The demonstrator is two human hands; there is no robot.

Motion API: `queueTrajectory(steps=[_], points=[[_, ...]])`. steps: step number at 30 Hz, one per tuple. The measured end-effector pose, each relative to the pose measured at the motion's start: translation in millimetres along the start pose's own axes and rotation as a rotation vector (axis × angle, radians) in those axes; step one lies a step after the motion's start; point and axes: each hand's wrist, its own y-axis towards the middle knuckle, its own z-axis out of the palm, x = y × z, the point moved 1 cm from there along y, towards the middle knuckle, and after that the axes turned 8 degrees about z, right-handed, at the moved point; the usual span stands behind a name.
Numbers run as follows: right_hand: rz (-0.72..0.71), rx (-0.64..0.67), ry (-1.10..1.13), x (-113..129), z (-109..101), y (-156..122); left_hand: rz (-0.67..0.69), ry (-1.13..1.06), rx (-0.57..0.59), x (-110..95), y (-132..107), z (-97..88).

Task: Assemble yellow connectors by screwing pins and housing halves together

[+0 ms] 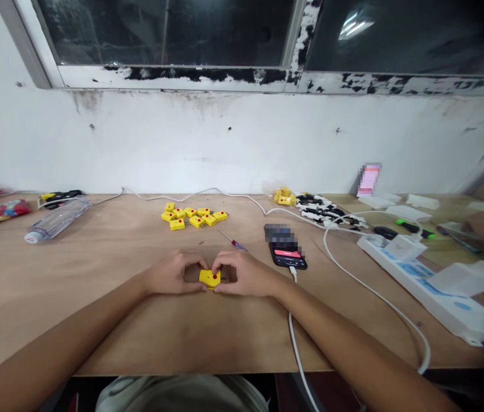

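From the head camera, the left hand (171, 273) and right hand (246, 273) meet at the middle of the plywood table (139, 337), their fingers curled in and pressed together around a yellow connector (210, 278) with a red dot on its face. Both hands pinch it from either side, though whether it touches the wood cannot be told. Ahead of the hands lies a loose cluster of similar connectors (193, 216), and a small screwdriver (233, 242) with a red handle lies just beyond the right hand. To the right of that, a phone (287, 254) sits on the table with a white cable (294, 337) running from it towards the near edge. A smaller heap of yellow parts (285, 196) and a row of black-and-white parts (319, 209) lie further back, a power strip (431, 292) sits at the right, and a plastic bottle (57, 217) lies on its side at the left.
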Motion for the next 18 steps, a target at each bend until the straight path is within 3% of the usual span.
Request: queueTrajectory(steps=[12, 18], points=[[0.167, 0.048, 0.062, -5.6, -1.1, -0.3, -0.003, 0.061, 0.000, 3.1, 0.0, 5.4], [0.166, 0.060, 0.095, -3.2, -2.1, 0.2, 0.000, 0.018, 0.005, -0.3, 2.7, 4.4]])
